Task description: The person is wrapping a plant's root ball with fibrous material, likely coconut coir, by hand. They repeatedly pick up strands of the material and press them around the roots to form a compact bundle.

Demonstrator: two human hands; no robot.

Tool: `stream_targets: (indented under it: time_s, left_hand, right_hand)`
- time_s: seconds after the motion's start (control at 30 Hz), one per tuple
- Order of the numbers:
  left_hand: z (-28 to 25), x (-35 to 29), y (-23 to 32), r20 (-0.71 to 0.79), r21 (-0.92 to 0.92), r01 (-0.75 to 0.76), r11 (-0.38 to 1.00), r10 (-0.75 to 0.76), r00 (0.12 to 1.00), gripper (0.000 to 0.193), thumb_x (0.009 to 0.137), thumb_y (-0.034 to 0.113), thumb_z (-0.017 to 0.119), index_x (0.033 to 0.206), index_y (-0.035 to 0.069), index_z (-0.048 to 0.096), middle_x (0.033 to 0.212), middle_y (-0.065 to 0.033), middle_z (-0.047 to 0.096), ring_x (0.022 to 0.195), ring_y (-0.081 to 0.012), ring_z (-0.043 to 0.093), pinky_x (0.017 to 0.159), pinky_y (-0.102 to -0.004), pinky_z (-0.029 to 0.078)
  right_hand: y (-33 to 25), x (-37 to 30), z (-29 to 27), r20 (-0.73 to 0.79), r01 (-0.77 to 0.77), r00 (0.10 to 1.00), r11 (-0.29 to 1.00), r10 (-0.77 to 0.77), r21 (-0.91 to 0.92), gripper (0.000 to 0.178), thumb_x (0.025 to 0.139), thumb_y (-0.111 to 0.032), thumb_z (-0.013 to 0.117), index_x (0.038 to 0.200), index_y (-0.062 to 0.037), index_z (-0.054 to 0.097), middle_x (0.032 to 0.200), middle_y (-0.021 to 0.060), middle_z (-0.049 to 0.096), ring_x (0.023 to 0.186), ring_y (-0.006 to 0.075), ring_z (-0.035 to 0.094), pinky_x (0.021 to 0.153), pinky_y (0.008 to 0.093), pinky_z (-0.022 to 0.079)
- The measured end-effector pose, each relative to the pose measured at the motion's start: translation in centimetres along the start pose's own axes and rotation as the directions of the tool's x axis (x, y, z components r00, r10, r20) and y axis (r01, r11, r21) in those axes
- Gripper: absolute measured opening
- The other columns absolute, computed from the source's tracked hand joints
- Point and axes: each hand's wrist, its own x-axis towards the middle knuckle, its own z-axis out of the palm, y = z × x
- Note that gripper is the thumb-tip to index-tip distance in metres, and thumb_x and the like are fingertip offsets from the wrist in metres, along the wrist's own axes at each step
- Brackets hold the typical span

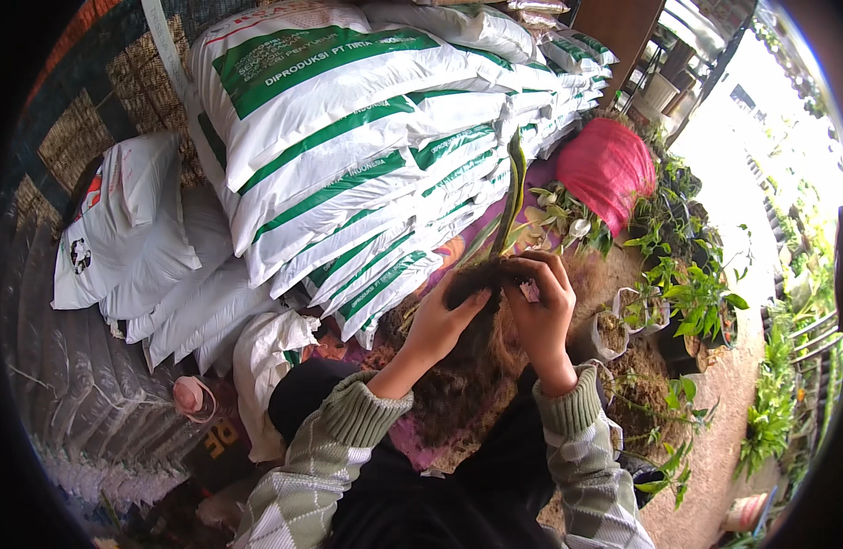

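Observation:
My left hand [435, 322] and my right hand [541, 298] are closed from both sides around the dark soil clump [476, 283] at the base of a plant. A long, narrow green leaf with yellowish edges [513, 188] rises from it, like a snake plant's. Against my right fingers shows a small pink scrap [529, 290]; what it is I cannot make out. Below my hands, between my knees, brown loose soil [458, 389] lies heaped on a purple patterned sheet [410, 443]. My fingertips are partly hidden by the clump.
White and green sacks [348, 174] are stacked high ahead, with pale sacks [129, 229] at the left. A bright pink sack [609, 174] stands ahead right. Leafy potted plants [696, 297] line the right side. A small pink object with a strap [191, 395] lies at left.

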Motion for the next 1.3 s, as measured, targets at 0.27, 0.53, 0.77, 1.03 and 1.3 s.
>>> stream_targets:
  time_s: [0.27,0.53,0.77,1.03,1.3]
  left_hand:
    - [0.0,-0.1,0.3,-0.009,0.143,0.016,0.990,-0.015,1.000,0.050,0.086,0.037,0.066,0.118,0.000,0.057,0.109,-0.0126,0.065,0.102,-0.0192,0.061,0.091,-0.0314,0.045]
    - [-0.6,-1.1,1.6,-0.001,0.304,0.009,0.953,-0.010,1.000,0.056,0.082,0.039,0.070,0.121,0.002,0.055,0.110,-0.0130,0.065,0.104,-0.0231,0.062,0.090,-0.0335,0.046]
    - [-1.6,-1.5,2.1,-0.020,0.370,0.024,0.929,-0.019,1.000,0.059,0.074,0.038,0.077,0.114,0.000,0.056,0.106,-0.0133,0.066,0.100,-0.0259,0.064,0.087,-0.0352,0.048]
    - [-2.2,-2.0,1.3,-0.020,0.680,-0.010,0.733,0.032,0.999,0.070,0.074,0.035,0.077,0.127,0.003,0.046,0.105,-0.0177,0.065,0.100,-0.0263,0.064,0.086,-0.0350,0.049]
    - [-1.8,-1.6,2.1,0.018,0.560,0.058,0.827,-0.081,0.997,0.080,0.074,0.037,0.076,0.134,0.000,0.038,0.120,-0.0233,0.059,0.110,-0.0350,0.058,0.092,-0.0389,0.045]
  right_hand:
    - [0.6,0.0,0.2,-0.065,-0.061,0.996,0.998,0.060,-0.020,0.021,0.071,0.007,0.068,0.089,-0.0019,0.067,0.091,0.0093,0.064,0.081,0.0224,0.064,0.073,0.0315,0.050]
    - [0.4,0.9,-0.5,-0.019,-0.015,1.000,0.998,0.013,-0.064,0.022,0.073,0.006,0.067,0.094,-0.0012,0.067,0.099,0.0097,0.062,0.088,0.0209,0.063,0.077,0.0323,0.050]
    - [0.3,0.0,-0.6,0.341,-0.169,0.935,0.969,0.099,0.180,0.033,0.073,0.000,0.067,0.106,-0.0012,0.065,0.105,0.0109,0.061,0.093,0.0220,0.062,0.081,0.0322,0.049]
    - [0.3,0.1,-1.6,0.535,-0.139,0.840,0.989,0.089,0.054,0.029,0.074,-0.002,0.071,0.101,-0.0094,0.068,0.105,0.0108,0.058,0.106,0.0265,0.054,0.087,0.0395,0.047]
    - [0.7,-0.4,-1.3,0.378,0.031,0.926,0.995,0.007,-0.093,0.023,0.074,0.005,0.068,0.096,-0.0007,0.065,0.111,0.0141,0.054,0.099,0.0265,0.060,0.081,0.0334,0.050]
